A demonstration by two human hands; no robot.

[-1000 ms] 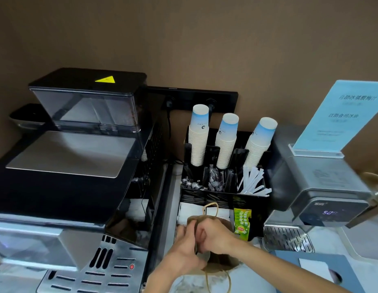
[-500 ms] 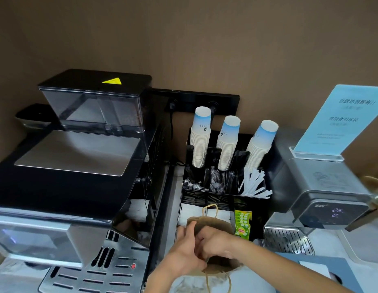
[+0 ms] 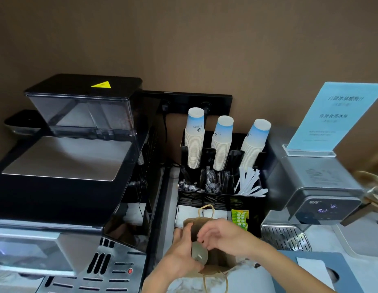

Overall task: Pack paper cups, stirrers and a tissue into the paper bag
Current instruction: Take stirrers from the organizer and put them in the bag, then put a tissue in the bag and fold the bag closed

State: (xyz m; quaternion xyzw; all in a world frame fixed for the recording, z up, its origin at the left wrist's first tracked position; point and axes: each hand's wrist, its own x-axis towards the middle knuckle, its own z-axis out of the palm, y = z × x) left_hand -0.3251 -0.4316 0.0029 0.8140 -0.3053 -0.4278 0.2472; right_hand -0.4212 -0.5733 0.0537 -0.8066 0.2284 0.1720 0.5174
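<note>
Down at the near edge of the pale table [image 3: 323, 235], the brown paper bag [image 3: 207, 224] stands with its mouth up, directly before the black plastic organiser [image 3: 255, 199]. The left hand [image 3: 179, 254] clasps the bag's near-left side, fingers curled round the paper, so its grip holds the bag. The right hand [image 3: 224, 234] lies across the mouth with fingers bent; whether it pinches the paper or merely rests there I cannot tell. One twisted handle loop [image 3: 206, 210] rises behind the hands, another [image 3: 215, 281] hangs toward the bottom edge, cut off.

Three stacks of white-and-blue paper cups [image 3: 222, 142] stand upside down in the organiser's back row. Below them sit white paper-wrapped stirrers [image 3: 250, 182] on the right and dark wrapped sachets, hard to make out, to the left. White tissues [image 3: 188, 212] lie in the front tray, partly hidden by the bag, beside a green packet [image 3: 239, 218]. A black and silver coffee machine [image 3: 63, 166] crowds the left; a grey dispenser [image 3: 319, 187] carrying a blue sign [image 3: 336, 115] stands on the right.
</note>
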